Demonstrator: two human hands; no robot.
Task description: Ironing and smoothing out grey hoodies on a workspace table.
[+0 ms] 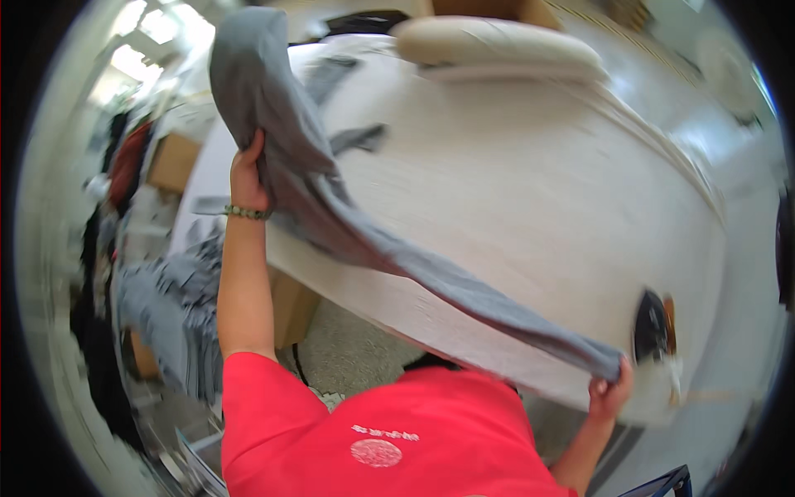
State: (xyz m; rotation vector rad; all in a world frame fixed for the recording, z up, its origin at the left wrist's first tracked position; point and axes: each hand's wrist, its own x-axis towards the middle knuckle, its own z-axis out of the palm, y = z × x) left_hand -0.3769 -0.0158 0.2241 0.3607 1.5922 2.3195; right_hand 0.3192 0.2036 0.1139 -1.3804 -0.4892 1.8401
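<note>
A long grey garment (364, 236) is stretched diagonally across the near part of the white-covered table (530, 207). My left hand (251, 178), with a beaded bracelet at its wrist, grips the bunched wide part, thumb on top. That part rises up and away from me at the far left. Near the table's right front corner, my right hand (611, 393) is closed around the garment's narrow end. Between my hands the cloth hangs taut over the table's front edge. Its exact kind is unclear in the blur.
An iron (652, 327), dark with a brown handle, stands at the table's right end. A cream padded roll (497, 45) lies along the far edge. More grey garments (178, 306) are piled at the left, near cardboard boxes (173, 162). Grey scraps (358, 138) lie on the table.
</note>
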